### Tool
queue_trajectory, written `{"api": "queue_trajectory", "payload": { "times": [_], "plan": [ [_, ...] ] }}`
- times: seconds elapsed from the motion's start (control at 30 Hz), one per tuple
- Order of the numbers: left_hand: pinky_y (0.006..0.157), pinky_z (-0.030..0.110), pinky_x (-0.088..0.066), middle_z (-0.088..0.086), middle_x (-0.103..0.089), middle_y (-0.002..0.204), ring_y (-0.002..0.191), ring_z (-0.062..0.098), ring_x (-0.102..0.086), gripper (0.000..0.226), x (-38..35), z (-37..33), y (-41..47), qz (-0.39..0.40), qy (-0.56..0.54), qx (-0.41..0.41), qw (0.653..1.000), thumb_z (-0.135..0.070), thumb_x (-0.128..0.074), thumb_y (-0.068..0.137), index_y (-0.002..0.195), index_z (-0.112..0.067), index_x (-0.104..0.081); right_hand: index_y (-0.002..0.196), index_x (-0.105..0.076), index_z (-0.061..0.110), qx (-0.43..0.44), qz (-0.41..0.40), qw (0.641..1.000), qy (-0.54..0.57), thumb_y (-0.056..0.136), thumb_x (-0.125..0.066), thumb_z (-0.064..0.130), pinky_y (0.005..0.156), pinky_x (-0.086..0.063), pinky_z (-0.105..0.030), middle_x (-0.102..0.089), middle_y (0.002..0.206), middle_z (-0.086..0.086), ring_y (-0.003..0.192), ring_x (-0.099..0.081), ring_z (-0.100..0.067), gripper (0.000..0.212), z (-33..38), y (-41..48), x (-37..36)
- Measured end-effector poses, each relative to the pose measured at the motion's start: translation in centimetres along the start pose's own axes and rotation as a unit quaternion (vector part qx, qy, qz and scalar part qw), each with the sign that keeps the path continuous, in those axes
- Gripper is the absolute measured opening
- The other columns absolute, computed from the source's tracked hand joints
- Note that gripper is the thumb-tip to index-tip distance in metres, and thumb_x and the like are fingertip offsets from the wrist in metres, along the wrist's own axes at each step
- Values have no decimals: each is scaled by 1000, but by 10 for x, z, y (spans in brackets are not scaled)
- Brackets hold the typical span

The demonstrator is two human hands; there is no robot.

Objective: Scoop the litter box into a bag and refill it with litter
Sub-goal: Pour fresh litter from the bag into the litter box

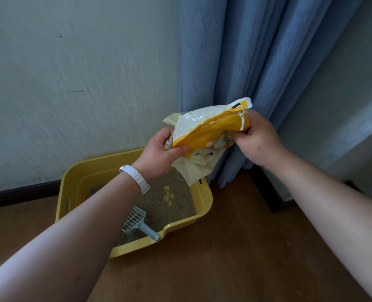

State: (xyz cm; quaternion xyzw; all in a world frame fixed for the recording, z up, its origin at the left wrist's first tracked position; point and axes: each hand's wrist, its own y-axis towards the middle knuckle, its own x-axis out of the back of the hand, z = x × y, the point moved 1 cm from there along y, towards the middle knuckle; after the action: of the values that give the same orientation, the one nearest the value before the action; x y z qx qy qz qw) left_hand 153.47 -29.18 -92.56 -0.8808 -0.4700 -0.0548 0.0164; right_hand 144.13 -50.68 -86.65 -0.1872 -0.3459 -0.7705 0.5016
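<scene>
Holding a yellow and white litter bag (211, 127) up above the far right corner of the yellow litter box (204, 205), close to the blue curtain (256, 62). Looking slack and nearly empty, with its long axis slanting from the stitched top end, up and to the right, down to the crumpled lower end on the left. Hanging a loose cream flap of the bag down over the box's far rim, just above the litter (172, 199). Lying directly below and slightly left of the hands, the box, so any pour dropping straight down into its far end.

Pinching the lower left edge of the bag with the left hand (159, 151), fingers curled shut around it, thumb on the near face. Gripping the raised stitched end with the right hand (256, 140), fingers closed and folded over the bag's underside. Sitting nearer the box, the left hand; higher and closer to the curtain, the right.

Resting in the near end of the box, a pale blue scoop (139, 223), slotted head on the litter, handle propped against the near rim. Showing a small patch of yellowish grains (168, 195) on the grey litter under the bag, probably fresh pour. Judging the refill as likely near its end.
</scene>
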Motion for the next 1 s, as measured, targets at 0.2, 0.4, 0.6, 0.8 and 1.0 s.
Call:
{"api": "queue_trajectory", "payload": {
  "times": [0.2, 0.4, 0.6, 0.8, 1.0],
  "plan": [
    [82, 32, -56, -4, -66, 107, 96, 11, -66, 31, 1, 4, 4, 0, -7, -6, 1000, -14, -71, 86, 108, -32, -58, 93, -69, 21, 8, -1, 1000, -14, 87, -66, 13, 80, -50, -23, -64, 101, 3, 97, -60, -8, 11, -7, 6, -4],
    [81, 28, -56, -8, -65, 107, 96, 6, -65, 34, 1, 4, 4, -1, 1, -15, 1000, -13, -70, 86, 107, -35, -56, 96, -69, 15, 14, 2, 1000, -21, 86, -64, 7, 82, -52, -27, -62, 102, 3, 96, -58, -6, 13, -7, 6, -7],
    [72, 17, -52, -12, -63, 104, 89, -4, -63, 33, 0, 4, 4, -5, 29, -29, 999, -15, -71, 86, 104, -38, -55, 93, -68, 20, 19, 7, 999, -28, 84, -64, 5, 79, -51, -20, -63, 101, 4, 96, -60, -6, 18, -11, 7, -7],
    [71, 18, -54, -7, -63, 105, 89, -1, -63, 30, 1, 4, 4, -13, 48, -22, 999, -14, -72, 84, 107, -26, -57, 92, -64, 25, 30, -1, 999, -29, 83, -64, 1, 73, -43, -3, -61, 97, 3, 91, -58, -6, 26, -5, 5, -7],
    [79, 30, -57, -2, -62, 109, 98, 12, -61, 35, 1, 4, 1, -16, 71, -9, 997, -16, -73, 84, 113, -17, -54, 90, -64, 16, 47, 2, 999, -20, 82, -66, -3, 77, -52, -20, -62, 96, -2, 91, -59, -12, 21, -1, 3, -4]
  ]
}}
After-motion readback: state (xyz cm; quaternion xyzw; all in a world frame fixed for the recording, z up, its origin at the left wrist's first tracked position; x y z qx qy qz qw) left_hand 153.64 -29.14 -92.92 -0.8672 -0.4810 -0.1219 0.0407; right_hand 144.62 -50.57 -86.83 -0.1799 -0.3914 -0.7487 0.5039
